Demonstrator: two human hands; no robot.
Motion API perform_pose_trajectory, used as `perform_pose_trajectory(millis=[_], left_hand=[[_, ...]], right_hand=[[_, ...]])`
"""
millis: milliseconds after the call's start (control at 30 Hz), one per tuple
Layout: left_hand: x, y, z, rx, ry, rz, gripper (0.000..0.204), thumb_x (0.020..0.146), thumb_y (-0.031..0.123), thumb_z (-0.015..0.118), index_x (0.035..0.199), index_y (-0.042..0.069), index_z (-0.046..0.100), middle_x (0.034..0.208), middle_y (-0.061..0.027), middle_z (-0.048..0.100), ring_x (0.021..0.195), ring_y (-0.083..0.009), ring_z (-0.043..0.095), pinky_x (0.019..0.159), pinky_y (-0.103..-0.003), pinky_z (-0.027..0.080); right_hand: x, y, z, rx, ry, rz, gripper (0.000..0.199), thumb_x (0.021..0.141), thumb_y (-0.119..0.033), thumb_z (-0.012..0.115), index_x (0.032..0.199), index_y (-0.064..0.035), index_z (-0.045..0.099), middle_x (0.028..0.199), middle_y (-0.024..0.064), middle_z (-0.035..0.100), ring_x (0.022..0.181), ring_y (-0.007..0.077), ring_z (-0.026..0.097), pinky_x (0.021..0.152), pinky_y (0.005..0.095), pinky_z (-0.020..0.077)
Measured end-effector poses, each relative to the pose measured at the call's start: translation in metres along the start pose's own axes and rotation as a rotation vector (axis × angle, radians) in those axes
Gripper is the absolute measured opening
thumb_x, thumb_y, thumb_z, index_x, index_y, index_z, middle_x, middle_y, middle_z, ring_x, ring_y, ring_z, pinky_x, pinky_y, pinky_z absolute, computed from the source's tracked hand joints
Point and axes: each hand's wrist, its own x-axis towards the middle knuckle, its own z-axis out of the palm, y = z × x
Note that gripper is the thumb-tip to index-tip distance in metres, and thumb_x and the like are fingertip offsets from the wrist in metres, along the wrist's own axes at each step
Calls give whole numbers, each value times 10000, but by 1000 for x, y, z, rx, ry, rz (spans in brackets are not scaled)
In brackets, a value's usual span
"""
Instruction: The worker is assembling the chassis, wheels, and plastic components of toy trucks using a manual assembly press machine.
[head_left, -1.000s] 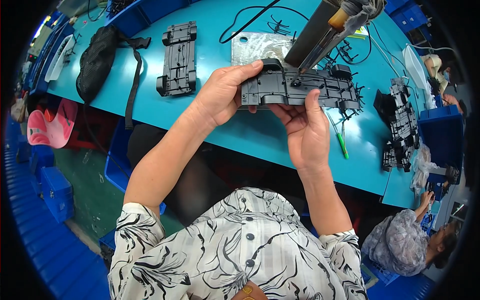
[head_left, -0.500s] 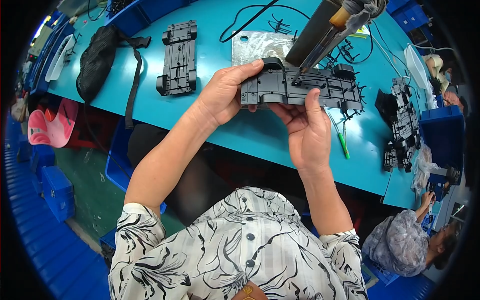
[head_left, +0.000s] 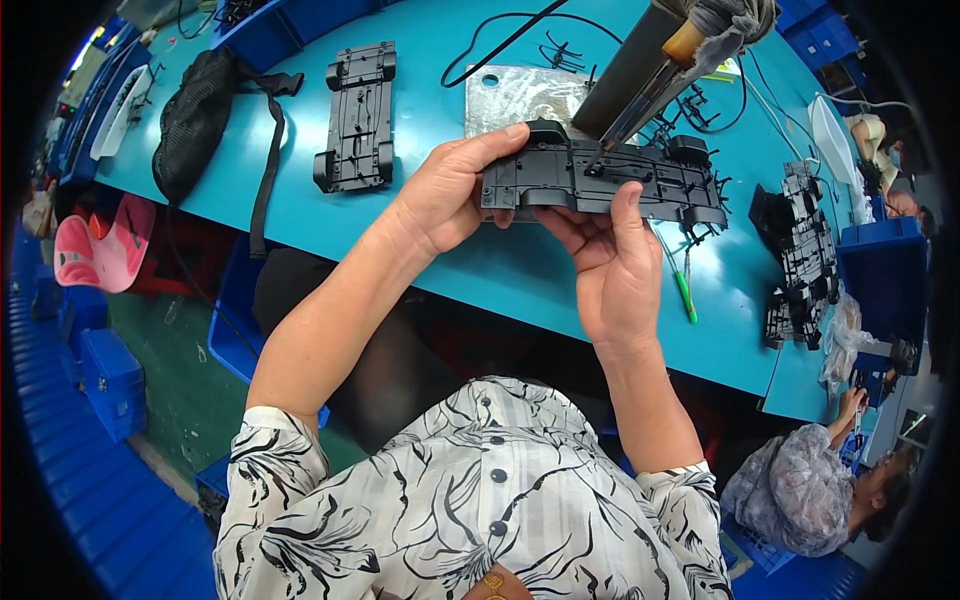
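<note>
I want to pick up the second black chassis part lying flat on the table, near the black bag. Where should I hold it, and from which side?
Probably across the narrow middle of the spare chassis, coming straight down from above. It lies flat on the teal table, apart from the black bag, and its long side edges are free; the wheel arches at both ends make wider, less even holds.

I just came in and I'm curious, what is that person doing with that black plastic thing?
The person holds a long black plastic toy-car chassis above the teal table. The left hand grips its left end and the right hand supports it from below. A hanging tool's tip touches its top. Another chassis lies on the table, with more black parts stacked at the right.
</note>
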Motion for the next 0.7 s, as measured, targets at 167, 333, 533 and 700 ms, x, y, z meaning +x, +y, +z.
perform_pose_trajectory(millis=[167,333,533,700], left_hand=[[1,0,-2,-18,-20,-3,292,883,318,623,960,36,626,762,-46,647,582,-104,600,389,-242,412],[0,2,-1,-26,-14,-14,287,882,307,626,966,32,628,767,-46,651,588,-106,604,395,-242,418],[-1,4,0,38,-17,28,280,893,275,614,977,8,632,825,-53,659,627,-126,623,416,-257,439],[-1,0,5,69,9,30,278,893,268,618,974,2,629,833,-64,655,647,-139,629,428,-267,448]], right_hand=[[0,-1,1,-5,-2,14,500,961,-425,457,1104,51,518,1026,143,606,950,229,623,890,383,527],[1,0,-1,-5,-11,8,494,964,-419,453,1114,47,518,1042,143,606,957,233,622,892,385,525],[3,-3,-11,77,-57,76,453,979,-389,432,1144,25,519,1076,153,605,1003,244,606,919,405,506],[1,-7,-24,62,-57,160,399,984,-347,441,1149,7,525,1046,151,614,978,241,608,906,417,505]])
